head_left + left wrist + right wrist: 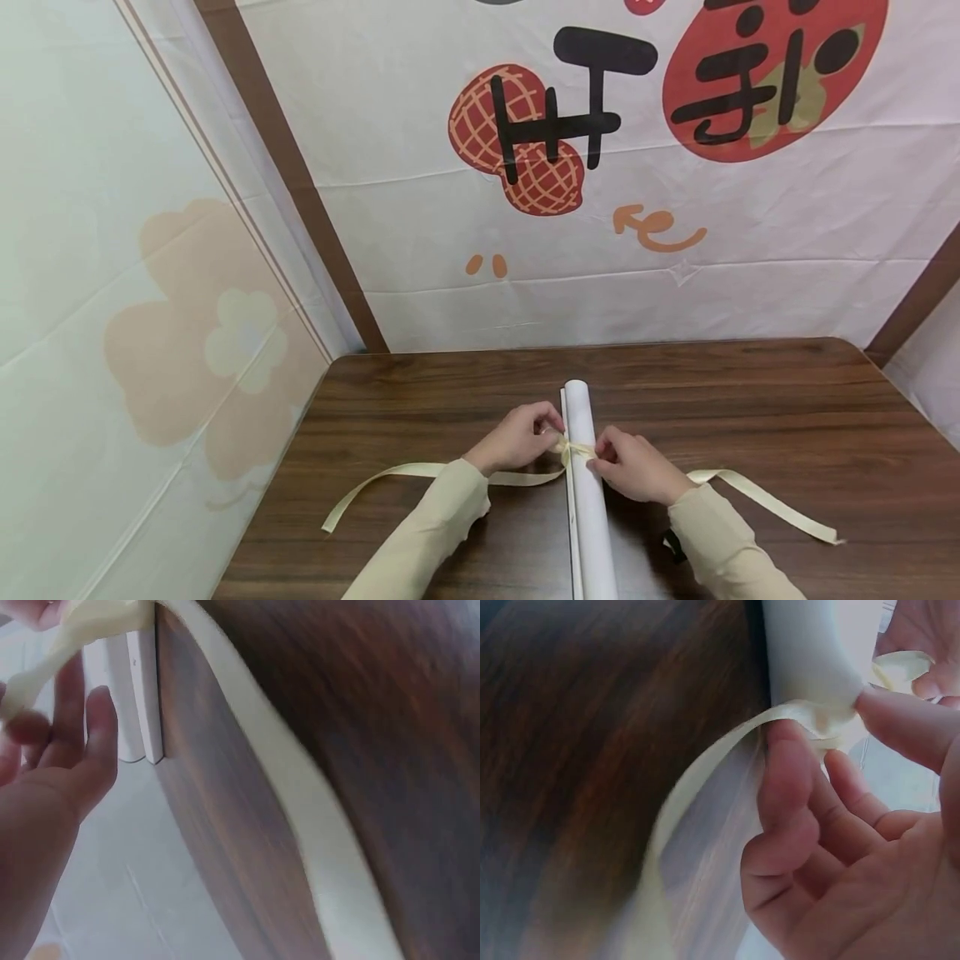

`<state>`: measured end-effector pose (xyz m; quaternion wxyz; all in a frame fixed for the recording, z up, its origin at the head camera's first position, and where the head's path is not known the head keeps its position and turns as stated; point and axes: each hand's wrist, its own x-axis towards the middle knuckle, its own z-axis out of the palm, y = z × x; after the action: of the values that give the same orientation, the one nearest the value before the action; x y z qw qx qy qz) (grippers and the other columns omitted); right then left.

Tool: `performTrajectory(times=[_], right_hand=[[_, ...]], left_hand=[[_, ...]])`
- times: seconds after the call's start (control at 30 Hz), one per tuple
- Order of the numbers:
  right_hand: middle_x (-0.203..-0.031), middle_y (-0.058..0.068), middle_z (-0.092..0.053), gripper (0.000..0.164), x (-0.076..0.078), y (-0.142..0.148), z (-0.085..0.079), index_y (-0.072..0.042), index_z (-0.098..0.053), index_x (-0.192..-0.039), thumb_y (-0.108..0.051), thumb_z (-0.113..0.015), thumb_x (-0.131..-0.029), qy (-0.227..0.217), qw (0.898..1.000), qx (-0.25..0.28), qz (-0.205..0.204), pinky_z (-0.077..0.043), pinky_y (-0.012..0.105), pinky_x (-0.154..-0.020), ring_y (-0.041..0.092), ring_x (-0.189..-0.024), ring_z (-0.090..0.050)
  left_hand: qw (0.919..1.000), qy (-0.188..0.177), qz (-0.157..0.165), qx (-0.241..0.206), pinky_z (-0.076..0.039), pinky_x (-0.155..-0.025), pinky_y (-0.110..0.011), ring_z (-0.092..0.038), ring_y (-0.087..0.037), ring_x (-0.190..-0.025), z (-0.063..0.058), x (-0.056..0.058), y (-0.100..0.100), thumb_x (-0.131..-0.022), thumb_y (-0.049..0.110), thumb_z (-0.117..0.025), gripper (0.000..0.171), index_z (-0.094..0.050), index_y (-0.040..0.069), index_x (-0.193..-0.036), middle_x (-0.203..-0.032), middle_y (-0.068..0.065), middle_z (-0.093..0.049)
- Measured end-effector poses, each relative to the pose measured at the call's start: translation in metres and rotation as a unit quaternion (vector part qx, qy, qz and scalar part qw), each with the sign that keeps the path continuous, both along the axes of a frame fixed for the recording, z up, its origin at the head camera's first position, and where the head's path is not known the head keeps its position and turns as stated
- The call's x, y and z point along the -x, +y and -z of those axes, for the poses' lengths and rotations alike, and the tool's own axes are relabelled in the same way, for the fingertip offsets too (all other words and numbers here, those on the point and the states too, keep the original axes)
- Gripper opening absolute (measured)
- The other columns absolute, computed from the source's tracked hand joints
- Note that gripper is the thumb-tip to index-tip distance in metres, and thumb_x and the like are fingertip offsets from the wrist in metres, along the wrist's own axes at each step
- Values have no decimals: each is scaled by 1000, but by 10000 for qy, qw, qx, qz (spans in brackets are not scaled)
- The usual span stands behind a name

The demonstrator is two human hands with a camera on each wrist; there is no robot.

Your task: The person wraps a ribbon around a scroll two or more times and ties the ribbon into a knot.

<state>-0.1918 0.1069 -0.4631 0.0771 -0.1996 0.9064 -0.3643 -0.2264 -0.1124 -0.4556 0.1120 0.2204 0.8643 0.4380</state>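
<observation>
A white paper roll (594, 517), its loose edge showing along the left side, lies lengthwise on the table. Round its middle goes a cream ribbon (567, 457), knotted with a small loop on top. My left hand (525, 435) pinches a loop of the ribbon at the roll's left side; the left wrist view shows the ribbon (34, 679) between thumb and fingers. From the right, my right hand (633, 467) pinches the ribbon against the roll. In the right wrist view, thumb and index finger hold the ribbon (810, 718) close to the knot.
One long ribbon tail (390, 472) trails left across the dark wood table (450, 383), the other tail (780, 502) to the right. A small black item (673, 546) shows by the right wrist. Printed white cloth (420, 208) hangs behind the table's far edge.
</observation>
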Motion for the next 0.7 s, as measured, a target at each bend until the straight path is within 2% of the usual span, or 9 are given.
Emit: performTrajectory(times=[0.1,0.17,0.3,0.37,0.43,0.57,0.7], right_hand=[[-77,-1,-63,14,0,2,-1,-5,-57,-93,-14,-67,-87,-108,9998,109,-114,-44,23,-61,8,-69,-55],[-77,0,-63,14,0,2,-1,-4,-58,-94,-10,-67,-86,-157,9997,161,-128,-44,23,-60,9,-69,-55],[-77,0,-62,13,-1,3,-1,-4,-59,-96,-5,-65,-85,-130,9998,98,-100,-43,23,-59,9,-68,-54],[-77,0,-62,12,-2,3,-1,-4,-59,-97,-4,-64,-85,-88,9999,45,-98,-43,24,-59,9,-67,-53],[-76,-2,-61,12,-3,3,-1,-4,-59,-97,-3,-63,-85,24,9999,-37,-94,-43,23,-59,8,-67,-52],[-74,-4,-59,14,-4,5,-2,-5,-61,-96,-3,-62,-82,214,9994,-275,-3,-42,24,-61,7,-66,-50],[-73,-4,-58,13,-5,7,-3,-8,-63,-92,-3,-63,-80,203,9987,-447,148,-42,25,-61,8,-66,-50]], left_hand=[[9997,-116,-113,-175,-36,-52,-19,-41,-7,-59,-1,-1,-1,-85,-1,-55,16,-62,9,-95,-72,4,-44],[9991,-235,-99,-351,-36,-50,-19,-42,-7,-59,-1,-2,-2,-84,-5,-53,22,-62,6,-100,-76,1,-45],[9954,-557,87,-775,-42,-54,-18,-51,-8,-67,-3,-3,-2,-82,-11,-49,35,-58,-2,-115,-100,-16,-57],[9926,-732,125,-964,-45,-59,-19,-55,-11,-73,-4,-3,-3,-84,-11,-50,37,-55,-4,-119,-114,-23,-57],[9905,-870,70,-1065,-47,-63,-21,-57,-14,-78,-6,-3,-5,-86,-8,-54,36,-54,-4,-122,-122,-24,-56],[9902,-1064,-43,-909,-49,-70,-25,-61,-16,-89,-11,-4,-15,-87,2,-64,37,-56,0,-124,-125,-18,-59],[9926,-1161,220,-260,-49,-70,-25,-63,-13,-88,-16,-7,-26,-83,7,-72,41,-59,5,-121,-111,-8,-68]])
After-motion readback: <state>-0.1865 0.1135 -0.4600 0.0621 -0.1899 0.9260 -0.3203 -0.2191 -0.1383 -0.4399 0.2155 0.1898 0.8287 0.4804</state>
